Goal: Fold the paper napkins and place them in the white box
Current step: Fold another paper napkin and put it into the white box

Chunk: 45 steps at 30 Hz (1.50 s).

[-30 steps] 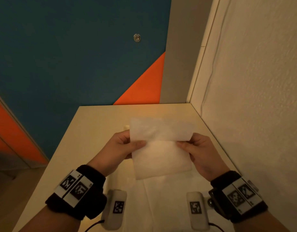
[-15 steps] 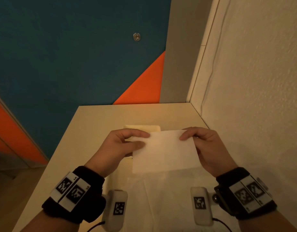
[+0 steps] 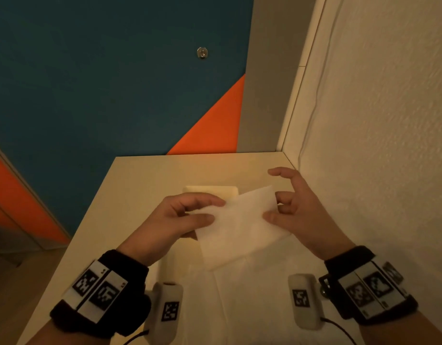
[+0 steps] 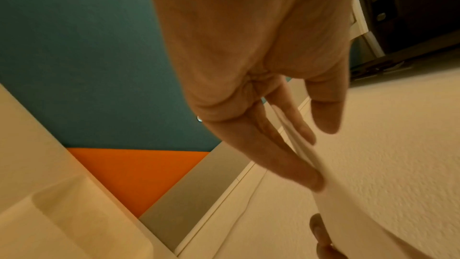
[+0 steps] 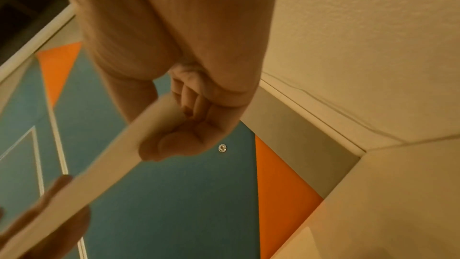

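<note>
A folded white napkin (image 3: 239, 227) hangs tilted above the table, its right end higher. My left hand (image 3: 217, 210) pinches its left edge between thumb and fingers; the left wrist view shows the napkin's edge (image 4: 311, 164) running along those fingers (image 4: 293, 125). My right hand (image 3: 272, 205) holds the right edge with thumb on top and fingers curled behind, the index finger lifted clear. In the right wrist view the napkin (image 5: 99, 164) runs from that grip (image 5: 169, 121). The white box (image 3: 211, 191) sits on the table just beyond my hands, mostly hidden by them.
Unfolded white napkins (image 3: 252, 302) lie flat on the cream table (image 3: 145, 185) under my wrists. A textured white wall (image 3: 376, 145) stands close on the right. Past the table's far and left edges is a blue and orange floor (image 3: 102, 95).
The napkin's upper half came down into a fold. It has since turned, right end up, and my right index finger has lifted off it.
</note>
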Available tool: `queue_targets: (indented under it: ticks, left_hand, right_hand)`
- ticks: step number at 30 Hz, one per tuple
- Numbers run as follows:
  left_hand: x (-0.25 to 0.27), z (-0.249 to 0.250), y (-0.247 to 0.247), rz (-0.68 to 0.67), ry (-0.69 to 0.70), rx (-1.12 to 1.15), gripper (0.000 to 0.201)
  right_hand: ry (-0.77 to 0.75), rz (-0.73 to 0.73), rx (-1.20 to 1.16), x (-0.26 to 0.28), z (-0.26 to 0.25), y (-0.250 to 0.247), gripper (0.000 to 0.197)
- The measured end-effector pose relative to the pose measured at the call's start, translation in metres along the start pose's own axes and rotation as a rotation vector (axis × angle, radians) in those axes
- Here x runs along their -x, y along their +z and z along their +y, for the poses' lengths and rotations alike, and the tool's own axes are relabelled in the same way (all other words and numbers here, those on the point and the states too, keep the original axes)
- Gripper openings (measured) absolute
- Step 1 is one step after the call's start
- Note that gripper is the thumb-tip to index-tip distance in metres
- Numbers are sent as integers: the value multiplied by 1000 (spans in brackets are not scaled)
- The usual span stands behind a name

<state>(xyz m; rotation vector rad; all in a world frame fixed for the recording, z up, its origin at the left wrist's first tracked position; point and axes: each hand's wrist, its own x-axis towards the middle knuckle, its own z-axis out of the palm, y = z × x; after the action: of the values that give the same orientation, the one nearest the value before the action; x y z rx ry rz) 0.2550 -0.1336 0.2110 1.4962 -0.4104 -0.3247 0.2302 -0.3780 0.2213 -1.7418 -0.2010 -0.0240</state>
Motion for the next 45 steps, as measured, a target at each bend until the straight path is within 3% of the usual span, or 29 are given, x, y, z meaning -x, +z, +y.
queue_targets:
  ticks: [6, 9, 12, 14, 18, 21, 26, 30, 35, 42, 45]
  left_hand:
    - [0, 1, 7, -207, -114, -210, 29]
    - [-3, -7, 12, -186, -89, -312, 37]
    - [-1, -17, 7, -66, -106, -308, 39]
    - [5, -29, -4, 93, -138, -279, 37]
    - [27, -64, -32, 399, -252, -225, 32]
    - [45, -98, -58, 503, -385, -281, 29]
    - [68, -141, -88, 532, -544, -428, 28]
    - [77, -157, -96, 556, -597, -548, 29]
    - [80, -163, -95, 572, -591, -627, 30]
    - [81, -162, -95, 547, -595, -684, 35]
    - [80, -162, -95, 546, -582, -701, 36]
  right_hand:
    - [-26, -272, 228, -17, -9, 6, 70]
    - [-40, -321, 263, -23, -9, 13, 65]
    - [-4, -199, 232, -28, 0, 13, 55]
    - [40, -60, 261, -32, 19, 6, 45]
    - [218, 228, 336, -33, 81, -18, 26]
    - [340, 337, 416, -21, 128, -33, 21]
    - [510, 239, 574, 4, 169, -38, 29]
    - [515, 118, 657, 14, 181, -17, 21]
    - [572, 17, 615, 21, 187, 20, 19]
    - [654, -124, 924, 22, 181, 45, 36]
    - [659, -115, 962, 20, 179, 50, 32]
